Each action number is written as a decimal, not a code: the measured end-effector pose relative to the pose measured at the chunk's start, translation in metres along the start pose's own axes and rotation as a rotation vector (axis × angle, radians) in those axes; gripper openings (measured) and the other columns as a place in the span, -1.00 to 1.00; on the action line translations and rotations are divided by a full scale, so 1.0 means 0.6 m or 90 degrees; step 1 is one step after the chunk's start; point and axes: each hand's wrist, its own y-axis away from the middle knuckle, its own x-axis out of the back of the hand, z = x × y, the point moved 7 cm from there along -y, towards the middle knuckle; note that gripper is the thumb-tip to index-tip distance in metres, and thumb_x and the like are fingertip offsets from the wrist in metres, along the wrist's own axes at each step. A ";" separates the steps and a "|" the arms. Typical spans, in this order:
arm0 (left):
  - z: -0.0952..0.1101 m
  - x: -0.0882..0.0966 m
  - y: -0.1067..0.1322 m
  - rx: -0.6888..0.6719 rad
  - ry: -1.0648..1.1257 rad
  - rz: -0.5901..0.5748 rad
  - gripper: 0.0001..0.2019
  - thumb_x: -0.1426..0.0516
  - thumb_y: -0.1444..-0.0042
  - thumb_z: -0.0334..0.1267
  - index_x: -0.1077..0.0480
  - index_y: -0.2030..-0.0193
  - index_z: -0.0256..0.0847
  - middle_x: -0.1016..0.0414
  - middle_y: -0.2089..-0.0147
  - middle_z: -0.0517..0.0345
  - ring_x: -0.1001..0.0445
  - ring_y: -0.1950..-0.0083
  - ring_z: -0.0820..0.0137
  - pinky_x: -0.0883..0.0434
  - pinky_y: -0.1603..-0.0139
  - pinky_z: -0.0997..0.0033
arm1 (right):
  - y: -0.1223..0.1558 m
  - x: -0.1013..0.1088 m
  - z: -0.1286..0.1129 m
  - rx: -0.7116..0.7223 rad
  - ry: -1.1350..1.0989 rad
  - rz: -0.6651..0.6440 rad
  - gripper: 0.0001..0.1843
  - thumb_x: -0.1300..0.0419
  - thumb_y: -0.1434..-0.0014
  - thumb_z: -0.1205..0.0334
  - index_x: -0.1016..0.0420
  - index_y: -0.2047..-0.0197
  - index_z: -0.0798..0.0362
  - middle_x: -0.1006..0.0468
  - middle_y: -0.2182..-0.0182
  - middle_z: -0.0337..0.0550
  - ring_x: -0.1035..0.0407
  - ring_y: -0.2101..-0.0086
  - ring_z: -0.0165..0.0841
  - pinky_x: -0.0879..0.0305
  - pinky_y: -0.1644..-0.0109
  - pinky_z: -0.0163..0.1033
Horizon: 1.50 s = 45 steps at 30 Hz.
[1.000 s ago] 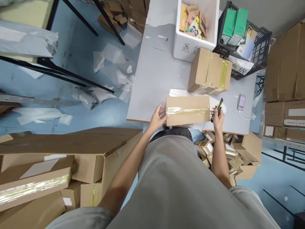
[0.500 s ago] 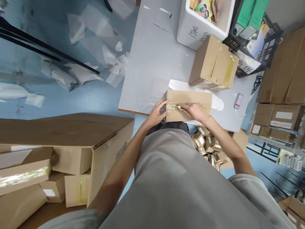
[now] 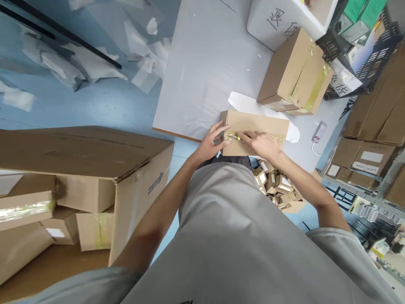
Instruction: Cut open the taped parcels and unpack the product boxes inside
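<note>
A closed cardboard box (image 3: 256,121) lies at the near edge of the grey table, with clear tape along its top. My left hand (image 3: 210,143) is at the box's left end, fingers and thumb spread and their tips resting on the cardboard. My right hand (image 3: 261,143) lies over the tape line, its fingers closed around a small utility knife. Only a bit of the utility knife (image 3: 238,138), yellow, shows by the fingertips; the rest is covered by the hand. A white sheet (image 3: 243,101) sticks out from under the box.
A larger taped carton (image 3: 294,71) stands beyond, near a white bin (image 3: 264,21) and a black crate (image 3: 376,63). At lower left is a big open carton (image 3: 139,202) of boxes. Small boxes (image 3: 281,185) are heaped below the table (image 3: 202,63). Paper scraps litter the floor.
The camera view has shifted, so the table and cartons sit differently in frame. My right hand and the knife stay on the tape near the left end; my left fingers have spread a little.
</note>
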 end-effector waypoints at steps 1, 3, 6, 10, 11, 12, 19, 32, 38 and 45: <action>-0.001 0.000 0.002 0.000 0.000 -0.001 -0.24 -0.23 -0.45 0.35 -0.38 -0.63 0.05 -0.04 -0.79 -0.11 -0.18 -0.76 -0.12 -0.51 -0.59 -0.11 | 0.004 -0.007 -0.005 0.010 0.010 -0.004 -0.34 0.11 -0.66 0.36 -0.18 -0.72 -0.04 -0.63 -0.35 0.23 -0.61 -0.17 -0.06 -0.48 -0.07 -0.13; -0.003 -0.001 0.007 0.004 -0.001 -0.002 -0.21 -0.22 -0.43 0.40 -0.38 -0.63 0.06 -0.02 -0.80 -0.11 -0.16 -0.77 -0.15 -0.51 -0.58 -0.15 | 0.011 -0.021 -0.014 0.027 0.016 -0.011 -0.30 0.13 -0.62 0.44 -0.18 -0.72 -0.04 -0.63 -0.34 0.25 -0.60 -0.20 -0.05 -0.50 -0.08 -0.12; -0.005 -0.001 0.012 0.010 0.003 0.001 -0.16 -0.23 -0.40 0.46 -0.37 -0.63 0.04 0.01 -0.82 -0.11 -0.14 -0.78 -0.19 -0.51 -0.58 -0.19 | 0.015 -0.034 -0.016 0.022 0.007 -0.010 -0.27 0.12 -0.59 0.46 -0.18 -0.73 -0.03 -0.65 -0.29 0.26 -0.60 -0.18 -0.03 -0.50 -0.07 -0.11; -0.004 -0.002 0.015 -0.001 0.008 -0.001 -0.16 -0.23 -0.40 0.46 -0.37 -0.64 0.05 -0.01 -0.82 -0.10 -0.15 -0.78 -0.20 -0.52 -0.57 -0.20 | 0.009 -0.032 -0.006 -0.009 -0.010 0.006 -0.26 0.08 -0.59 0.44 -0.15 -0.74 -0.06 -0.64 -0.30 0.22 -0.61 -0.17 -0.04 -0.50 -0.08 -0.12; -0.003 -0.002 0.016 -0.005 0.006 -0.001 -0.16 -0.23 -0.40 0.45 -0.37 -0.64 0.05 -0.01 -0.82 -0.10 -0.15 -0.78 -0.19 -0.53 -0.56 -0.20 | 0.007 -0.031 -0.005 -0.011 -0.012 0.007 -0.26 0.08 -0.59 0.43 -0.14 -0.74 -0.07 -0.64 -0.31 0.22 -0.60 -0.17 -0.04 -0.51 -0.08 -0.11; -0.003 -0.002 0.016 -0.006 0.003 -0.001 -0.17 -0.23 -0.41 0.44 -0.37 -0.64 0.05 -0.01 -0.82 -0.10 -0.15 -0.78 -0.19 -0.53 -0.56 -0.20 | 0.006 -0.029 -0.006 -0.010 -0.015 0.005 -0.26 0.08 -0.59 0.43 -0.14 -0.74 -0.07 -0.63 -0.31 0.21 -0.61 -0.17 -0.03 -0.51 -0.08 -0.11; -0.007 -0.004 0.014 -0.010 -0.009 0.003 -0.18 -0.23 -0.43 0.39 -0.36 -0.66 0.02 -0.01 -0.83 -0.12 -0.22 -0.75 -0.18 -0.57 -0.52 -0.16 | 0.001 -0.011 -0.016 -0.026 -0.033 -0.016 -0.30 0.07 -0.62 0.39 -0.14 -0.73 -0.08 -0.63 -0.33 0.19 -0.65 -0.10 -0.05 -0.53 -0.03 -0.12; -0.014 0.003 0.005 0.005 -0.016 -0.010 -0.14 -0.28 -0.38 0.41 -0.37 -0.65 0.03 0.01 -0.83 -0.13 -0.18 -0.77 -0.20 -0.54 -0.55 -0.18 | 0.006 0.028 -0.007 -0.013 0.041 -0.006 -0.39 0.13 -0.61 0.45 -0.39 -0.57 0.03 -0.71 -0.19 0.26 -0.69 -0.03 -0.07 -0.45 0.03 -0.10; -0.022 0.008 0.000 -0.009 -0.036 0.000 -0.14 -0.29 -0.37 0.42 -0.38 -0.65 0.04 -0.07 -0.81 -0.16 -0.15 -0.78 -0.21 -0.59 -0.49 -0.18 | 0.075 -0.017 0.085 -0.145 0.041 -0.031 -0.42 0.12 -0.63 0.40 -0.51 -0.51 0.07 -0.75 -0.08 0.28 -0.69 0.02 -0.06 -0.34 0.07 -0.09; -0.027 0.013 -0.004 -0.018 -0.056 0.018 -0.10 -0.26 -0.35 0.46 -0.39 -0.65 -0.01 -0.11 -0.79 -0.22 -0.30 -0.71 -0.18 -0.61 -0.47 -0.17 | 0.162 -0.088 0.210 -0.283 0.013 -0.046 -0.43 0.06 -0.63 0.38 -0.54 -0.52 0.04 -0.73 -0.11 0.33 -0.66 0.00 0.01 -0.22 0.05 -0.06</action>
